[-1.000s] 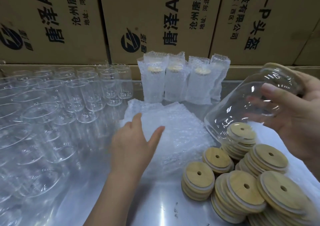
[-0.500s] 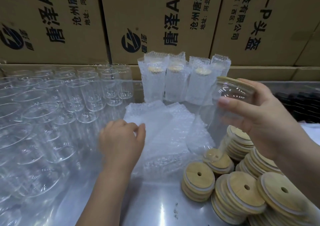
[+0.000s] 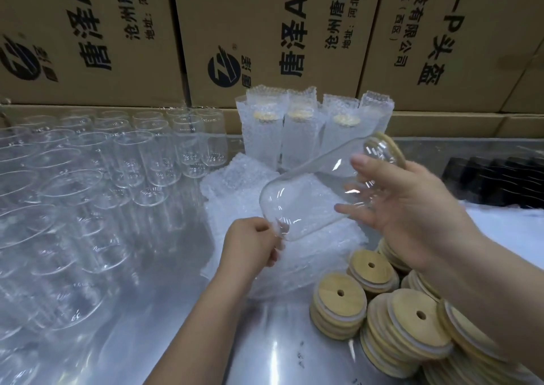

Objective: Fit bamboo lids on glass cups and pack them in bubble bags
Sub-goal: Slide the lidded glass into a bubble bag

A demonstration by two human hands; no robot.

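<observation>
1. Far left: I see rows of empty glass cups [image 3: 88, 178] standing upright, mouths up, on the shiny tabletop [image 3: 279, 340].
2. Behind everything: printed cardboard boxes [image 3: 265, 31] form a wall.
3. Left hand [image 3: 250, 246]: its fingers are clenched in a pinch on the edge of a bubble bag [image 3: 297, 264], the top one of a pile of bubble bags [image 3: 235, 178] lying flat at the centre of the tabletop.
4. Centre rear: four packed cups [image 3: 294, 131] stand upright in their bags against the boxes. Bamboo shows through three of them.
5. The cup in work [image 3: 309, 199] is held in the air above the pile. It is tilted, base down and left, just beside the left fingers. A bamboo lid [image 3: 388, 146] sits on its mouth, up and right.
6. Right hand [image 3: 412, 208]: fingers grasp the cup round its upper body, near the lid.
7. Lower right: stacks of loose lids [image 3: 406, 325], each with a centre hole, lie on the tabletop, partly under the right forearm.
8. Far right: a row of dark objects [image 3: 500, 178]; I cannot tell what they are.
</observation>
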